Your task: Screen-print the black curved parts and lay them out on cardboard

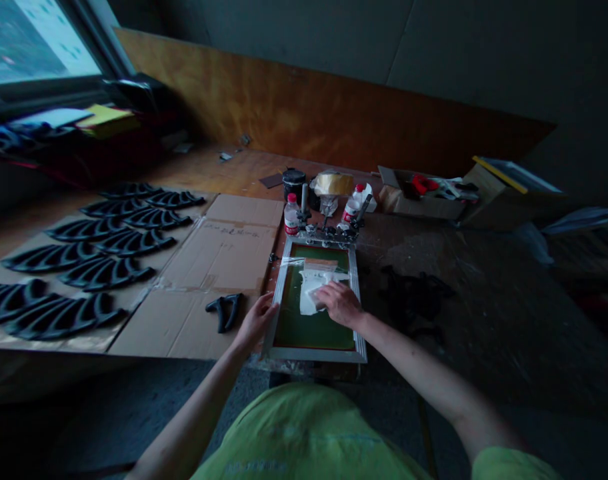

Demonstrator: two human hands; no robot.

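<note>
A screen-printing frame [361, 343] with a silver metal rim and green mesh lies in front of me. On its mesh is a white patch [308, 293]; I cannot tell whether it is ink or a thin sheet. My right hand [340, 303] is closed over the right side of this patch, and what its fingers hold is mostly hidden. Just beyond it, a wooden-topped strip [320, 265] lies across the mesh. My left hand [257, 321] is at the frame's left edge, fingers loosely extended. A black Y-shaped part [225, 312] lies left of that hand.
Metal clamps [329, 235] hold the frame's far end. Beyond stand red-capped bottles [291, 217], a black tub [293, 181] and a tape roll [334, 183]. Several black fan-shaped parts [107, 273] cover cardboard [219, 243] at left. Dark parts [411, 297] and an open box [424, 203] are at right.
</note>
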